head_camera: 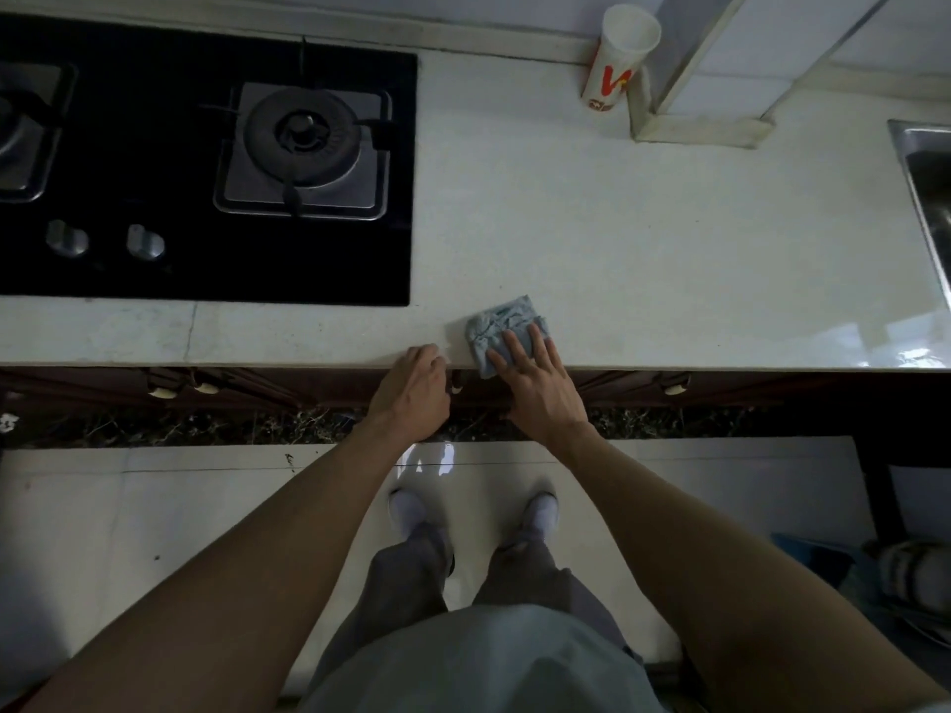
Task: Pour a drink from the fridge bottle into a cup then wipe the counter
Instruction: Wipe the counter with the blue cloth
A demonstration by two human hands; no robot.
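Note:
A folded blue-grey cloth (498, 321) lies at the front edge of the white counter (643, 259). My right hand (535, 383) presses flat on the cloth's near part, fingers spread over it. My left hand (411, 391) rests on the counter's front edge just left of the cloth, fingers curled over the rim, holding nothing. A tall white paper cup (620, 56) with red and yellow print stands upright at the back of the counter, by the wall. No bottle is in view.
A black glass gas hob (154, 146) with a burner (303, 131) and two knobs fills the counter's left part. A steel sink (926, 198) sits at the right edge. A white-framed post (700, 69) stands beside the cup. Below are dark cabinet fronts and a tiled floor.

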